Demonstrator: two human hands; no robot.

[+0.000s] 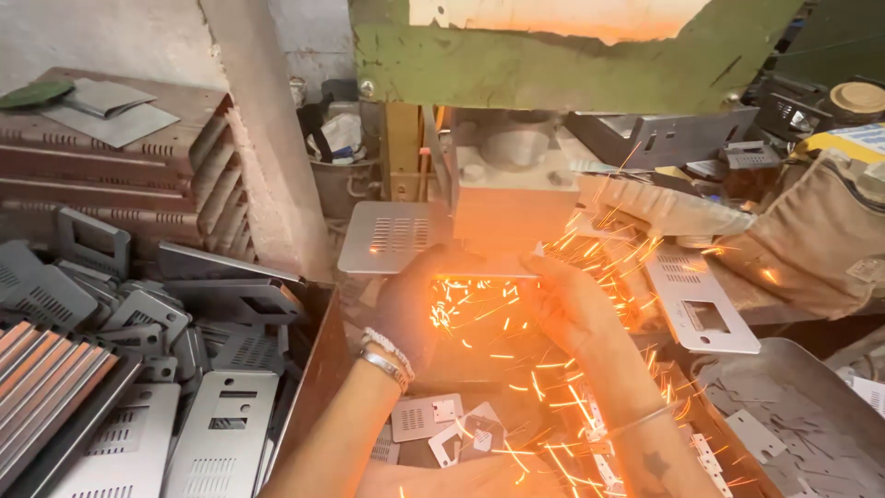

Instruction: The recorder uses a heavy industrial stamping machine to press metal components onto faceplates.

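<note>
Your forearms came up from six o'clock, bangles on the left wrist, a thin band on the right; between them, low in the view, small punched offcuts lay scattered; your left hand and right hand met at the centre, both closed on the near edge of a flat perforated metal plate, left fingers curled under it, right fingers pinching from the other side; sparks showered down from the point where the plate went under the block-shaped press head at twelve o'clock, so the exact grip was partly lost in the glare. That plate lay straight ahead of your hands, its long axis running from nine to three o'clock, its louvred end jutting out toward ten o'clock; your left hand sat nearer that free end, your right nearer the sparks. At three o'clock a finished plate with a square window rested on the bench, just beside the sparks; at eight o'clock a heap of like grey plates lay well apart from your hands; a stack of long slotted panels stood at ten o'clock.
</note>
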